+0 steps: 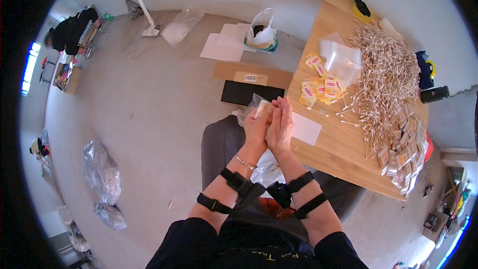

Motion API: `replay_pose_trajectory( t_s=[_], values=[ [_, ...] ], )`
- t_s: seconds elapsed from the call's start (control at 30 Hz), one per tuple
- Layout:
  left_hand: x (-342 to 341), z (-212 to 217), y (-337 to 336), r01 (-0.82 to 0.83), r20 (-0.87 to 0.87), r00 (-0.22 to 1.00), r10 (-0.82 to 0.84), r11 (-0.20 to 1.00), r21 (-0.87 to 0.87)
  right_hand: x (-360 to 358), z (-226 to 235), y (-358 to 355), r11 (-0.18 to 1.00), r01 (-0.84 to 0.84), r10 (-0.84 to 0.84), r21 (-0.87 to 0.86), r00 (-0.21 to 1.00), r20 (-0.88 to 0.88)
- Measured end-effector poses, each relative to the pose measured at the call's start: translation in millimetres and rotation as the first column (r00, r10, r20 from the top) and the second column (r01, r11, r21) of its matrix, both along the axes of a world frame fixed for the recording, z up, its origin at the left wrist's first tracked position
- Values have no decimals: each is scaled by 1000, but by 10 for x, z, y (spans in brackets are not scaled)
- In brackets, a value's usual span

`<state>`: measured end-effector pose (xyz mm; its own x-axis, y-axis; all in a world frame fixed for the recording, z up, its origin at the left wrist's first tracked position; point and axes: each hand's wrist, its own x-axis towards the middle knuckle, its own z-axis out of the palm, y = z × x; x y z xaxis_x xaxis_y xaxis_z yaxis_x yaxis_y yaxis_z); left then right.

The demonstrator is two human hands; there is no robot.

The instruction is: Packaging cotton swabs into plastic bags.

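Observation:
A small bundle of cotton swabs point(263, 109) shows its white tips between my hands, above my lap. My left hand point(256, 130) is closed around it from the left. Pressed against its other side is my right hand point(281, 126), the fingers fairly straight and held together. Clear plastic film point(256, 100) sticks out beyond the left fingers; whether it wraps the bundle I cannot tell. To the right, a large heap of loose cotton swabs point(386, 65) covers much of the wooden table point(331, 154). Packed swab bundles point(406, 152) are piled at its near right.
Yellow printed packets point(323, 87) and clear bags point(341, 60) lie on the table, with a white card point(305, 128) at its edge. Beyond my hands is an open cardboard box point(219, 70) with a black box point(244, 92). A person point(74, 30) bends over at far left.

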<state>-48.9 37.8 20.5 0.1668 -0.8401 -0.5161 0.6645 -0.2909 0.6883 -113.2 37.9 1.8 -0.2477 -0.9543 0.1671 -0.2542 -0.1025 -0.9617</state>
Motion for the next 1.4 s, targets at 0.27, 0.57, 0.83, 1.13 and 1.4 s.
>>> replay_pose_trajectory(
  t_s=[0.27,0.57,0.83,1.13,1.4],
  values=[
    [-48,-155,-39,68,103,992,-66,998,-14,-8,-12,1,996,-62,65,-66,997,49],
    [82,-62,68,129,177,974,-139,989,66,32,4,-23,1000,9,-7,-30,998,69],
    [-1,-151,233,12,107,994,-22,996,90,20,-18,-24,999,-19,20,-41,1000,23],
    [86,-68,48,115,316,941,-119,993,31,4,-90,-31,998,-29,29,-47,999,12],
    [85,-55,-106,129,249,957,-148,988,90,57,-68,-37,996,29,-25,-79,998,52]
  ],
)
